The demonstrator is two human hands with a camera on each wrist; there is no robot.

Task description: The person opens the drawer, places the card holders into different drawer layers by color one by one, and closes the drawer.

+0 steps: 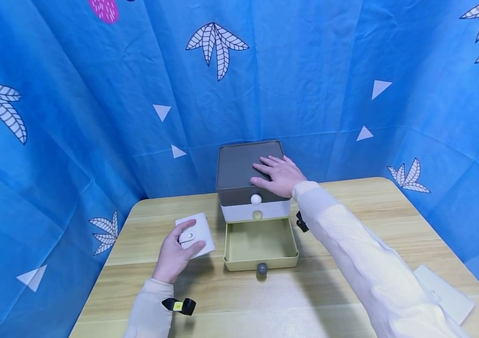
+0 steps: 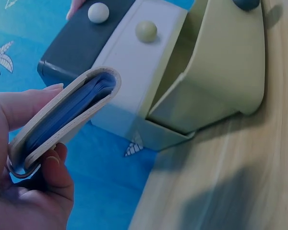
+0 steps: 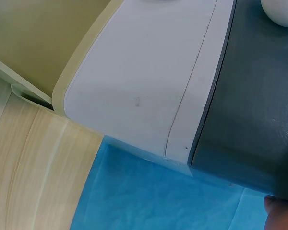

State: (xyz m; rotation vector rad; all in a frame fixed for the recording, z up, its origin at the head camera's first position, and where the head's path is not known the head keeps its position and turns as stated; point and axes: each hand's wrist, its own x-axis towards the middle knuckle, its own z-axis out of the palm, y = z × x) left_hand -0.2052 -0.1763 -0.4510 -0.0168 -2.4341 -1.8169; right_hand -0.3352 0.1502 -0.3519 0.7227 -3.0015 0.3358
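Note:
My left hand (image 1: 176, 251) grips a small white card wallet (image 1: 199, 230) with a snap strap, held to the left of a small drawer box. In the left wrist view the wallet (image 2: 69, 112) is seen edge-on, with bluish sleeves between its covers. The box has a dark grey top tier (image 1: 239, 164), a white middle tier (image 1: 239, 212) and a yellow-green bottom drawer (image 1: 260, 264) with a dark round knob. That bottom drawer is pulled out, and nothing lies in it. Spread fingers of my right hand (image 1: 279, 176) rest on the grey top, near its right edge.
A flat white item (image 1: 444, 293) lies at the right edge of the wooden table (image 1: 150, 234). Blue patterned curtain (image 1: 298, 94) hangs close behind the box and along both sides.

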